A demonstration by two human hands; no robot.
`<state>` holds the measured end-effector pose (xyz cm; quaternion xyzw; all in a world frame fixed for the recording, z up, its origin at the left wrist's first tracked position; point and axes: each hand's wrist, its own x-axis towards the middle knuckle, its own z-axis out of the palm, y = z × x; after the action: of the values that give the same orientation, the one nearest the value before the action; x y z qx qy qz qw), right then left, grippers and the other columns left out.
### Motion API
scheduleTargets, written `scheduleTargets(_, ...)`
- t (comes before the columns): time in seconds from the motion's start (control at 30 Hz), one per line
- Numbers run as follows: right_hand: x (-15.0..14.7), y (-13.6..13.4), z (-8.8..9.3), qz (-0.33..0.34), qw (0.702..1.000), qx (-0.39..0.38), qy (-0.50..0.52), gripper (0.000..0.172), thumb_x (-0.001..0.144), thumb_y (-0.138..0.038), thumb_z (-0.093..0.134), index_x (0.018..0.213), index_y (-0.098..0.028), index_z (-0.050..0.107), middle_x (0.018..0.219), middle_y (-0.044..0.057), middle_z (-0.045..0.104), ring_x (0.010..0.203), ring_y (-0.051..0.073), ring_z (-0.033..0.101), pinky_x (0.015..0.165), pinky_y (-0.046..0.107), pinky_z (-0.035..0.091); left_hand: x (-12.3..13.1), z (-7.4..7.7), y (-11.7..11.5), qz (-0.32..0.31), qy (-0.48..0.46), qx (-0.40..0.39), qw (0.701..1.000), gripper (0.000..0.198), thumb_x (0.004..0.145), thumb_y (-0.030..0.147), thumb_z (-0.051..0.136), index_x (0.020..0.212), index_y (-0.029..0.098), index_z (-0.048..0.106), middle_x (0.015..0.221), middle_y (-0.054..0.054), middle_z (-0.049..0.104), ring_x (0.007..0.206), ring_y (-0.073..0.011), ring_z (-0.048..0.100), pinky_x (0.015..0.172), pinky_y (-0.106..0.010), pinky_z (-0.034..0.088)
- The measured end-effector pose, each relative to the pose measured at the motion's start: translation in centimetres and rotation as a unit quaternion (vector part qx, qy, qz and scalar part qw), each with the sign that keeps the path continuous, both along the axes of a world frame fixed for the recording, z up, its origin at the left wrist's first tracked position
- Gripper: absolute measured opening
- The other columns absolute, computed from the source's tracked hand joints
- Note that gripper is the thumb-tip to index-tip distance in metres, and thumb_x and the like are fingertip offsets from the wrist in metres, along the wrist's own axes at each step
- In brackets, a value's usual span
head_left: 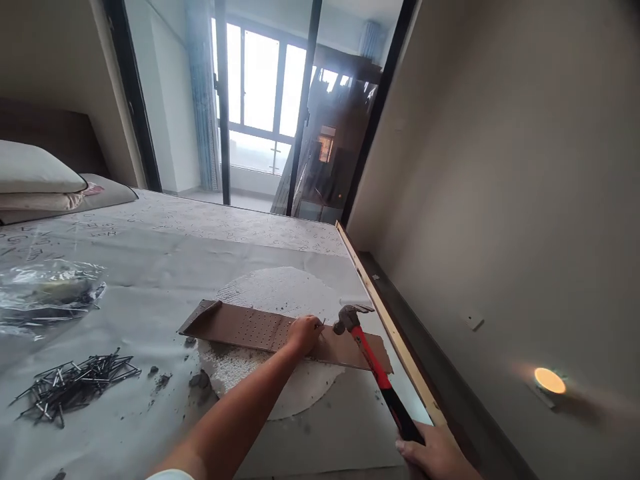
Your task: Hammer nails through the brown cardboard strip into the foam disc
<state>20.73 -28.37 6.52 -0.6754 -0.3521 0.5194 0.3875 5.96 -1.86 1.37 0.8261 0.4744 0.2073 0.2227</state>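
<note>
My left hand (303,335) rests at the middle of a long brown board (223,325), its fingers pinching a thin nail (323,325) that stands up from the surface. Rows of small holes cover the board left of that hand. In my right hand (433,450) is a claw hammer (367,353) with a red and black handle, gripped near its end. The hammer's head hangs just right of the nail, apart from it. Beneath the board lies a round white foam disc (295,290) with a rough, pitted surface.
A pile of nails (75,387) lies at the left, near dark crumbs (200,380). Behind it sits a clear plastic bag (55,290). A wooden strip (390,320) edges the covered bed on the right, beside the wall. Pillows (35,170) are at the far left.
</note>
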Motion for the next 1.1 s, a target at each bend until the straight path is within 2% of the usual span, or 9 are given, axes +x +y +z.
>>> scheduleTargets(0.07, -0.6, 1.5, 0.3, 0.034, 0.999, -0.016, 0.025, 0.026, 0.067, -0.041, 0.057, 0.067, -0.02, 0.043, 0.04, -0.01, 0.033, 0.035, 0.005, 0.028, 0.037, 0.02, 0.023, -0.1, 0.0, -0.1, -0.004, 0.003, 0.006, 1.0, 0.025, 0.078, 0.031, 0.051, 0.082, 0.018, 0.072, 0.092, -0.01, 0.069, 0.082, -0.0207, 0.059, 0.07, -0.028, 0.038)
scheduleTargets(0.13, -1.1, 2.6, 0.8, 0.038, 0.998, -0.03, 0.029, 0.028, 0.066, -0.045, 0.053, 0.069, -0.022, 0.038, 0.039, -0.013, 0.027, 0.031, 0.004, 0.02, 0.033, 0.02, 0.018, -0.2, -0.1, -0.1, -0.01, 0.004, 0.01, 1.0, 0.025, 0.078, 0.029, 0.05, 0.082, 0.017, 0.072, 0.092, -0.011, 0.069, 0.082, -0.0213, 0.06, 0.071, -0.029, 0.038)
scheduleTargets(0.23, -1.3, 3.8, 1.7, 0.019, 0.999, -0.03, -0.011, 0.03, 0.065, -0.048, 0.05, 0.071, -0.023, 0.035, 0.039, -0.014, 0.028, 0.028, 0.004, 0.021, 0.03, 0.02, 0.017, -0.3, -0.1, -0.1, -0.016, 0.001, 0.008, 1.0, 0.026, 0.079, 0.027, 0.048, 0.082, 0.017, 0.071, 0.092, -0.011, 0.069, 0.082, -0.022, 0.06, 0.07, -0.03, 0.039)
scheduleTargets(0.33, -1.3, 4.6, 2.0, 0.035, 0.998, -0.021, -0.039, 0.026, 0.067, -0.044, 0.048, 0.071, -0.022, 0.036, 0.041, -0.013, 0.029, 0.029, 0.003, 0.023, 0.032, 0.019, 0.019, -0.5, -0.2, -0.1, -0.02, -0.001, 0.004, 1.0, 0.026, 0.079, 0.027, 0.047, 0.082, 0.017, 0.071, 0.091, -0.01, 0.069, 0.08, -0.0217, 0.06, 0.068, -0.03, 0.039)
scheduleTargets(0.5, -1.9, 5.1, 1.2, 0.065, 0.993, -0.071, -0.061, 0.02, 0.064, -0.036, 0.049, 0.068, -0.023, 0.033, 0.04, -0.014, 0.025, 0.031, 0.004, 0.021, 0.033, 0.02, 0.017, -0.7, -0.3, -0.2, -0.022, 0.003, -0.002, 1.0, 0.025, 0.079, 0.027, 0.047, 0.079, 0.017, 0.07, 0.089, -0.009, 0.069, 0.08, -0.0205, 0.06, 0.069, -0.029, 0.039)
scheduleTargets(0.7, -2.0, 4.7, 1.6, 0.017, 0.998, -0.027, -0.053, 0.024, 0.062, -0.042, 0.048, 0.07, -0.023, 0.034, 0.041, -0.014, 0.024, 0.032, 0.003, 0.019, 0.033, 0.019, 0.018, -0.6, -0.4, -0.2, -0.027, 0.009, 0.011, 1.0, 0.024, 0.078, 0.026, 0.048, 0.081, 0.018, 0.07, 0.089, -0.009, 0.069, 0.081, -0.0204, 0.06, 0.07, -0.029, 0.04)
scheduleTargets(0.87, -2.2, 5.0, 0.7, 0.046, 0.993, -0.088, -0.057, 0.019, 0.063, -0.034, 0.046, 0.068, -0.024, 0.03, 0.039, -0.014, 0.026, 0.029, 0.004, 0.021, 0.03, 0.019, 0.018, -0.5, -0.8, 0.0, -0.025, 0.014, 0.025, 0.999, 0.026, 0.076, 0.022, 0.045, 0.076, 0.017, 0.071, 0.086, -0.01, 0.069, 0.078, -0.0193, 0.06, 0.069, -0.027, 0.04)
scheduleTargets(0.93, -2.0, 5.0, 0.9, 0.049, 0.995, -0.073, -0.05, 0.018, 0.064, -0.034, 0.046, 0.069, -0.024, 0.032, 0.039, -0.014, 0.027, 0.029, 0.004, 0.022, 0.029, 0.019, 0.02, -0.4, -1.0, 0.2, -0.03, 0.012, 0.028, 0.999, 0.025, 0.073, 0.02, 0.046, 0.074, 0.017, 0.071, 0.085, -0.01, 0.069, 0.078, -0.0197, 0.06, 0.069, -0.028, 0.04)
scheduleTargets(1.1, -1.4, 4.9, 2.3, 0.002, 0.999, 0.005, -0.054, 0.022, 0.065, -0.04, 0.048, 0.07, -0.023, 0.036, 0.039, -0.014, 0.028, 0.028, 0.004, 0.021, 0.028, 0.019, 0.02, -0.9, -0.6, 0.9, -0.026, -0.118, -0.021, 0.992, 0.031, 0.065, 0.018, 0.05, 0.089, 0.019, 0.07, 0.079, -0.005, 0.067, 0.075, -0.0178, 0.059, 0.067, -0.026, 0.039)
